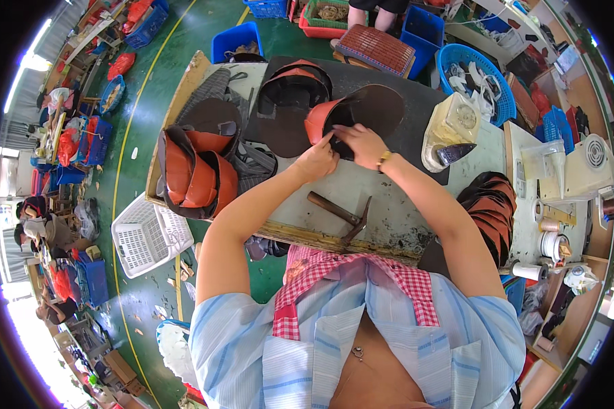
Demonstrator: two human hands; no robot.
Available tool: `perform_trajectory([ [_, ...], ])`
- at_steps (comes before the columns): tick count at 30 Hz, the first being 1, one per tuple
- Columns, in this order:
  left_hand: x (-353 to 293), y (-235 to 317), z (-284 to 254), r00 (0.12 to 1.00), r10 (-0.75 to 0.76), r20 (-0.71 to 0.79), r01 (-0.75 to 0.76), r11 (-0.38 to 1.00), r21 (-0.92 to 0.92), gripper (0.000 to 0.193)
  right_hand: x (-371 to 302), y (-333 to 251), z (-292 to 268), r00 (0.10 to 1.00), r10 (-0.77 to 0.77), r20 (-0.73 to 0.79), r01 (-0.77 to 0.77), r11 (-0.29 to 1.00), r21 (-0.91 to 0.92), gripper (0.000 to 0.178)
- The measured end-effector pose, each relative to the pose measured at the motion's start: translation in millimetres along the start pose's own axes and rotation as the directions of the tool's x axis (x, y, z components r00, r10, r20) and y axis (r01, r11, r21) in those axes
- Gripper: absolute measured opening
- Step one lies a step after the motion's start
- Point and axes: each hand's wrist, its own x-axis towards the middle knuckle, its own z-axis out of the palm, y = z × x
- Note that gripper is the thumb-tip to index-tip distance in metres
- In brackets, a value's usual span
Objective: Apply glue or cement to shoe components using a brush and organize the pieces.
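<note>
Both my hands meet at the near edge of a curved leather piece (322, 120), orange-brown on one face and dark on the other, with a wide rounded dark flap (382, 109) spread to its right. My left hand (318, 159) pinches the edge between thumb and fingers. Close beside it, my right hand (363, 146) also closes on that edge, its fingertips partly hidden. Another curved piece (295, 88) of the same kind lies just behind on the black mat (423, 102). A hammer (341, 215) with a wooden handle rests between my forearms.
Orange-brown leather pieces (199, 174) are piled at the table's left, and a stack (492, 217) stands at its right. A cream device (455, 121) sits right of the mat. A white basket (150, 235) is on the floor at left; a blue basket (505, 102) stands back right.
</note>
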Motion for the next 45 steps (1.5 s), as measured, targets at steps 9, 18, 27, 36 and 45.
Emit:
perform_trajectory([
  [9,14.1,-10.2,-2.4,0.979,-0.141,0.15,0.173,0.957,-0.232,0.021,-53.2,11.7,-21.7,0.944,0.154,0.291,-0.026,0.916,-0.4,0.073],
  [18,-6.6,-69.7,-84.9,0.983,0.14,0.119,-0.134,0.989,-0.059,0.017,-14.7,-13.0,-63.7,0.998,0.037,-0.045,-0.033,0.995,0.098,0.042],
  [27,12.3,-35.5,-42.0,0.977,-0.125,0.174,0.12,0.992,0.043,0.033,46.2,7.9,-18.0,0.905,0.122,0.407,-0.079,0.989,-0.121,0.06],
  [36,-2.4,21.2,22.5,0.928,-0.364,0.081,0.372,0.89,-0.264,0.051,-34.4,48.1,12.2,0.964,0.077,0.253,-0.069,0.997,-0.042,0.088],
  [45,10.0,-20.6,-69.3,0.682,-0.628,-0.374,0.506,0.775,-0.378,0.046,-28.6,8.2,-16.2,0.826,0.281,0.488,-0.114,0.932,-0.343,0.09],
])
